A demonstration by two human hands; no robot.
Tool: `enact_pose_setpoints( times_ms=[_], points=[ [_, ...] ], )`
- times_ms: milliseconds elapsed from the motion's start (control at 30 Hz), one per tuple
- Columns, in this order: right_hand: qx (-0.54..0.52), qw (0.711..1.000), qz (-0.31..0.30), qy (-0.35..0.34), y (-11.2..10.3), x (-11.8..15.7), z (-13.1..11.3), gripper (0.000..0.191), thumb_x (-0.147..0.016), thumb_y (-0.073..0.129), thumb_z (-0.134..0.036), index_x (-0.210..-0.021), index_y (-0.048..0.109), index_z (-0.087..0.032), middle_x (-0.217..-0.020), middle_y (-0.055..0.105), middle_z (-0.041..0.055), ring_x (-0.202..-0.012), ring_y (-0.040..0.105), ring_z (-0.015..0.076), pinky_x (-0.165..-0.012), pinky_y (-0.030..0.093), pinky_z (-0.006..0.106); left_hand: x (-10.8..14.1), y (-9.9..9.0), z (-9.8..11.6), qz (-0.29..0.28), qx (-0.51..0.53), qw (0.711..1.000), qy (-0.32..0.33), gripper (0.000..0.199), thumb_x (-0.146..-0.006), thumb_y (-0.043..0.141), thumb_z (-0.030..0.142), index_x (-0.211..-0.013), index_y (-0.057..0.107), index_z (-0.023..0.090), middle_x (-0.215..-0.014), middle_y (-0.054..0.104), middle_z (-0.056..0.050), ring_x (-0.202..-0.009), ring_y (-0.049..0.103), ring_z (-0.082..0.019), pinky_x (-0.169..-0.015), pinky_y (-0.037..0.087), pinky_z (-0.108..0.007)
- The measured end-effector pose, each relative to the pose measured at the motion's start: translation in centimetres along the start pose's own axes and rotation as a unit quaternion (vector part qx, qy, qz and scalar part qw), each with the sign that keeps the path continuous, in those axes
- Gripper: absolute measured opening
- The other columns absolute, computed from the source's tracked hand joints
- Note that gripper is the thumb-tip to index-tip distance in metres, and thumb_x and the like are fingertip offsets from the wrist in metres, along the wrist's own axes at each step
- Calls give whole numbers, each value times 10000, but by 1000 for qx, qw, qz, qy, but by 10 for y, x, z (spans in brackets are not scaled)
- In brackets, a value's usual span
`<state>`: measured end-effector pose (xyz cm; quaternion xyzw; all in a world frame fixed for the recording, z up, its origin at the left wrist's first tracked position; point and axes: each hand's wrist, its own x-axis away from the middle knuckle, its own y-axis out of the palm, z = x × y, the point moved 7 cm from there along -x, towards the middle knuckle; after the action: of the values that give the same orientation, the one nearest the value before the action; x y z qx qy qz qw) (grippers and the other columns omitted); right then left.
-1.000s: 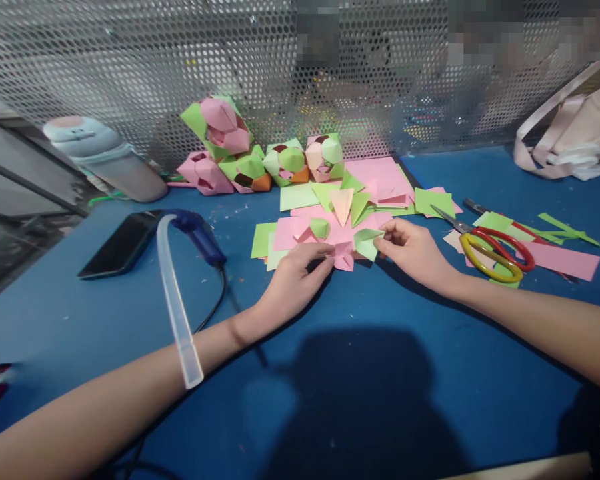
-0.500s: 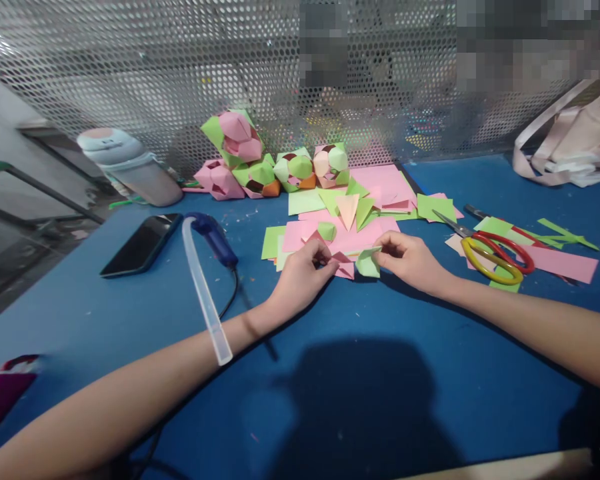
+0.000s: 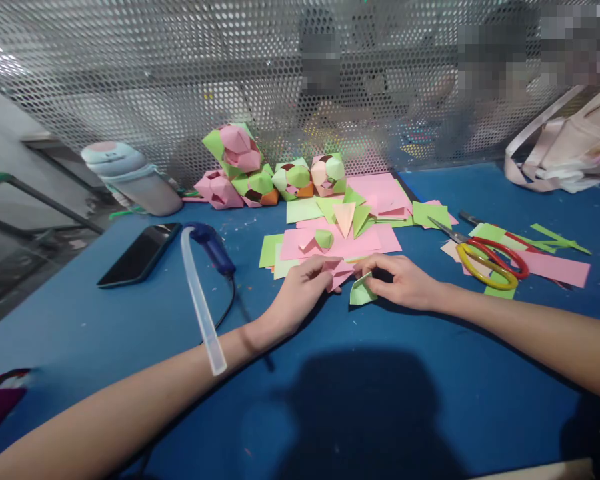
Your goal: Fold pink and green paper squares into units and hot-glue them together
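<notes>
Between the fingers of my left hand is a folded pink paper piece. My right hand is closed on a folded light green paper piece, its fingertips close to the pink one. Both hands are low over the blue table, just in front of a spread of pink and green paper sheets. A small folded green and pink piece lies on these sheets. Behind it are several pointed folded pieces, one of them peach.
Folded paper balls stand along the perforated metal screen. A glue gun with a long glue stick lies by my left forearm, near a phone and bottle. Scissors rest on scraps at right; a bag stands behind.
My left hand has lifted the pink piece into its fingers. My right hand, with the green piece, has come closer to it. The view has shifted slightly.
</notes>
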<state>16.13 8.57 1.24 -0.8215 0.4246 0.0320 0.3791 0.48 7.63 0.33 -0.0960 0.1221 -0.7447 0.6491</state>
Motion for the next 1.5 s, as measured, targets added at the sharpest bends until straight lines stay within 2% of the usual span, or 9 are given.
enact_pose_setpoints(
  times_ms=[100, 233, 333, 467, 633, 767, 1100, 1267, 1500],
  points=[
    [5, 1000, 5, 2, 0, 0, 1, 60, -833, 516, -164, -868, 554, -194, -957, 649, 31, -951, 603, 172, -859, 454, 294, 1, 2, -1, -9, 39, 999, -16, 195, -811, 486, 215, -855, 663, 150, -798, 641, -15, -772, 582, -150, -707, 437, -245],
    [-6, 1000, 4, 5, 1, 0, 0, 73, -819, 520, -155, -864, 563, -194, -918, 640, 19, -871, 595, 154, -810, 453, 279, -2, 4, -3, -15, 53, 998, -15, 211, -807, 577, 331, -827, 677, 146, -728, 622, -6, -684, 547, -137, -637, 427, -241],
    [-22, 998, 22, 48, -3, -2, 5, 61, -807, 527, -157, -843, 567, -186, -822, 617, 2, -749, 565, 127, -710, 449, 249, -4, 2, -8, 5, 50, 999, -19, 185, -780, 608, 298, -852, 694, 150, -674, 604, 3, -631, 528, -125, -590, 412, -235],
    [-28, 991, 83, 98, -11, -2, 16, 40, -813, 548, -211, -817, 563, -173, -707, 550, -18, -622, 487, 102, -593, 408, 225, -4, 0, -13, 13, 96, 995, -17, 147, -752, 631, 264, -852, 648, 157, -658, 587, 15, -554, 501, -104, -549, 414, -235],
    [-61, 983, 125, 119, -15, -1, 24, 76, -824, 563, -247, -842, 548, -174, -739, 550, -14, -649, 488, 102, -608, 408, 231, -2, -5, -12, 40, 111, 993, -18, 135, -738, 657, 248, -804, 577, 160, -666, 583, 20, -555, 505, -89, -524, 391, -212],
    [-26, 980, 153, 123, -23, 0, 23, 77, -825, 563, -237, -783, 541, -176, -695, 534, -26, -631, 477, 100, -592, 385, 232, 0, -6, -11, 52, 116, 991, -31, 157, -715, 678, 233, -794, 567, 153, -642, 574, 25, -547, 492, -82, -508, 363, -199],
    [-1, 982, 147, 117, -19, 1, 11, 83, -798, 563, -194, -728, 520, -179, -651, 529, -29, -590, 476, 99, -558, 381, 235, 10, 4, -6, 14, 81, 996, -35, 132, -756, 655, 254, -832, 618, 153, -641, 600, 9, -553, 510, -95, -531, 386, -209],
    [-13, 987, 130, 97, -11, 2, 5, 55, -812, 558, -205, -764, 543, -182, -693, 572, -15, -606, 506, 105, -568, 407, 234, 11, 4, -3, 24, 72, 997, -30, 118, -741, 650, 247, -794, 594, 158, -630, 589, 15, -546, 506, -98, -532, 389, -216],
    [-14, 983, 144, 116, -15, 2, 13, 90, -820, 567, -232, -755, 535, -178, -673, 541, -22, -596, 474, 101, -562, 387, 237, 11, 1, -3, 41, 54, 998, -10, 128, -754, 648, 262, -790, 579, 161, -648, 573, 20, -567, 491, -95, -528, 373, -210]
  ],
)
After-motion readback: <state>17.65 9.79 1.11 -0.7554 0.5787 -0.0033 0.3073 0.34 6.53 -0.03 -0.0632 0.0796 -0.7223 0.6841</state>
